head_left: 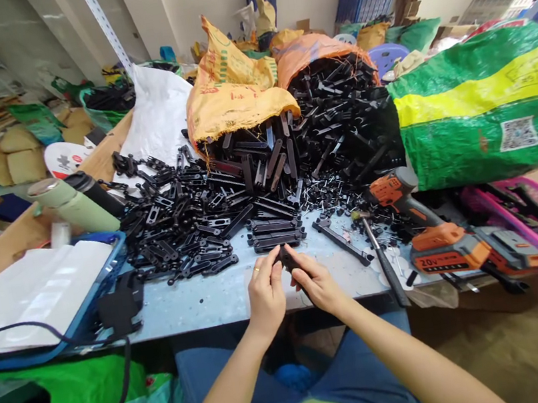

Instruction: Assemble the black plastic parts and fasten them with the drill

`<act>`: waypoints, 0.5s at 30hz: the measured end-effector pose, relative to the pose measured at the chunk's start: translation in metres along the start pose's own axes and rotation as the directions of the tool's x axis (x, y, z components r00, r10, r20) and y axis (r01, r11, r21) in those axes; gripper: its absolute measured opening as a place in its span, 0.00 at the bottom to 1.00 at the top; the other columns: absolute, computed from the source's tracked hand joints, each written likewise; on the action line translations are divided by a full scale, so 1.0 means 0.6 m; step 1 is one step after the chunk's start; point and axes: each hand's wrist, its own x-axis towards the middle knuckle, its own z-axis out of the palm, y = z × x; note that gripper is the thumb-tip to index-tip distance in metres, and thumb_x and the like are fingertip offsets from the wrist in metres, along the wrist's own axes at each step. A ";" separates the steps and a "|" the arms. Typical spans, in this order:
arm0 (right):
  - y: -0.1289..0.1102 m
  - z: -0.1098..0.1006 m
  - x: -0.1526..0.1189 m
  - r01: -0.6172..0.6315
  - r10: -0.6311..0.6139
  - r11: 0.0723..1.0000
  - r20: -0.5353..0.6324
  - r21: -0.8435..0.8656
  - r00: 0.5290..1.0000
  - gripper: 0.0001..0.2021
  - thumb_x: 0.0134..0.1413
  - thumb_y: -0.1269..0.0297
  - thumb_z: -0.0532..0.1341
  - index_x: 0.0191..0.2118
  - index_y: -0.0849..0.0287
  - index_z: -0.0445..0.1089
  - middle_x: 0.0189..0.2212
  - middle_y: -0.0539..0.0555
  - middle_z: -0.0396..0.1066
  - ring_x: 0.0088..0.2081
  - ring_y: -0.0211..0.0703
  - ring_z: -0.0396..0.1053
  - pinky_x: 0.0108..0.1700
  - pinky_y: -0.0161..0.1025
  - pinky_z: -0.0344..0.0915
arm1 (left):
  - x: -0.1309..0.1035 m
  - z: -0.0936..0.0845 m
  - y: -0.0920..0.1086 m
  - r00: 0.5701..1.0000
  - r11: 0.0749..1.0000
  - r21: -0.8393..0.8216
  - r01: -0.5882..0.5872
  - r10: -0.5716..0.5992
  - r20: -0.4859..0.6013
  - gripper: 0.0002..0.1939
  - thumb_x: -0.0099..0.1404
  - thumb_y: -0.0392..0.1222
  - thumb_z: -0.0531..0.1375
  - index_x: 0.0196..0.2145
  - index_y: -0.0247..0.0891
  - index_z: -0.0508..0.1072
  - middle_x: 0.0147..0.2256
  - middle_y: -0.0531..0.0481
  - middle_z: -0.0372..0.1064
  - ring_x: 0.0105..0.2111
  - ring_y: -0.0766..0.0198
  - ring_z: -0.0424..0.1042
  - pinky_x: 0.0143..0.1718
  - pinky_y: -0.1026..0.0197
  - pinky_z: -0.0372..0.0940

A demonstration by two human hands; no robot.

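Note:
Both hands meet over the table's front edge around one slim black part (286,259). My left hand (266,289) is closed, its fingertips pinching the upper end. Wrapped along the other side of the part, my right hand (317,282) is closed on it too. The fingers hide much of its shape. Just beyond the hands lies a neat stack of long black parts (276,234). One long black piece (343,242) rests slantwise to the right of the stack. A heap of small black links (171,223) spreads to the left.
A hammer (381,259) and an orange cordless drill (419,226) lie on the right. Behind stand a yellow sack (238,98) and an orange sack (317,53) spilling black parts. Loose screws (321,195) are scattered mid-table. A blue tray (117,251) and bottle (72,204) stand left.

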 end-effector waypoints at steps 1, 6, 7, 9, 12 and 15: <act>0.008 -0.008 0.003 -0.020 0.023 0.996 0.039 -0.083 0.999 0.23 0.63 0.57 0.44 0.62 0.50 0.49 0.44 0.55 0.66 0.35 0.38 0.66 0.40 0.39 0.66 | -0.008 0.003 -0.005 0.998 0.997 0.046 0.058 -0.057 -0.010 0.18 0.69 0.40 0.44 0.54 0.40 0.62 0.47 0.42 0.65 0.48 0.58 0.65 0.47 0.54 0.62; 0.076 -0.090 0.020 -0.346 0.190 0.561 -0.290 -0.752 0.938 0.23 0.61 0.55 0.47 0.57 0.63 0.58 0.51 0.67 0.60 0.51 0.58 0.56 0.48 0.54 0.57 | -0.023 0.012 -0.020 0.964 0.894 0.433 -0.118 0.000 0.264 0.23 0.64 0.37 0.50 0.57 0.44 0.58 0.54 0.40 0.58 0.56 0.48 0.54 0.54 0.39 0.48; 0.087 -0.110 0.020 -0.406 0.201 0.434 -0.353 -0.804 0.914 0.22 0.60 0.56 0.48 0.53 0.66 0.61 0.50 0.70 0.60 0.51 0.61 0.56 0.46 0.54 0.57 | -0.018 0.011 -0.022 0.906 0.863 0.433 -0.260 0.064 0.418 0.22 0.63 0.35 0.51 0.55 0.47 0.60 0.51 0.42 0.61 0.55 0.48 0.56 0.55 0.38 0.45; 0.098 -0.143 0.014 -0.405 0.236 0.310 -0.344 -0.860 0.909 0.18 0.60 0.58 0.49 0.45 0.67 0.65 0.46 0.70 0.63 0.48 0.60 0.58 0.44 0.51 0.57 | -0.005 0.007 -0.028 0.761 0.805 0.384 -0.452 0.123 0.637 0.20 0.63 0.31 0.51 0.50 0.47 0.65 0.44 0.45 0.67 0.48 0.53 0.63 0.55 0.40 0.45; 0.082 -0.166 -0.009 -0.152 0.270 0.492 -0.016 -0.857 0.963 0.16 0.62 0.57 0.46 0.46 0.62 0.64 0.39 0.61 0.68 0.40 0.48 0.65 0.40 0.40 0.58 | 0.009 0.000 -0.039 0.750 0.760 0.481 -0.437 0.014 0.661 0.17 0.63 0.30 0.48 0.47 0.40 0.67 0.37 0.44 0.68 0.41 0.55 0.66 0.48 0.47 0.55; 0.053 -0.154 -0.036 0.176 0.213 0.670 0.414 -0.721 0.885 0.18 0.60 0.49 0.47 0.44 0.57 0.65 0.33 0.54 0.70 0.35 0.42 0.67 0.35 0.35 0.57 | 0.012 -0.002 -0.045 0.761 0.791 0.487 -0.370 -0.043 0.648 0.17 0.63 0.32 0.48 0.50 0.37 0.64 0.44 0.42 0.65 0.46 0.54 0.63 0.46 0.51 0.57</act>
